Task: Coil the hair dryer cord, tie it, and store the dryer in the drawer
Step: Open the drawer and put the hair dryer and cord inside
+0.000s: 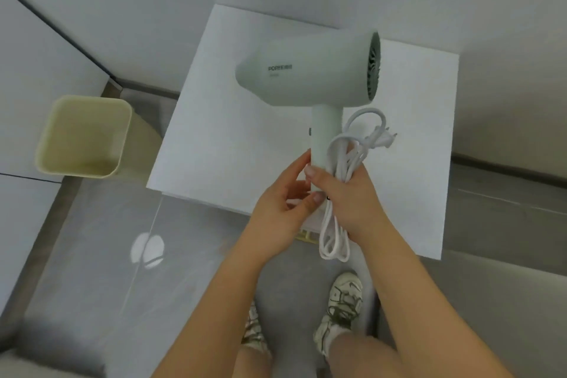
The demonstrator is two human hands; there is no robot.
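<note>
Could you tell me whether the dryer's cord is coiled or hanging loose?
Coiled: the white cord is gathered in loops against the dryer handle, held by the right hand; whether it is tied, cannot tell.

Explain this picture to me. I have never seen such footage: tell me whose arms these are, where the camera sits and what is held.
There is no machine here: a person wears one camera on the head, looking down, so the arms are their own. The right hand grips the coiled white cord against the handle of a pale green hair dryer; the left hand holds the handle from the other side. Below is a white cabinet top, with a beige bin on the floor beside it.
</note>
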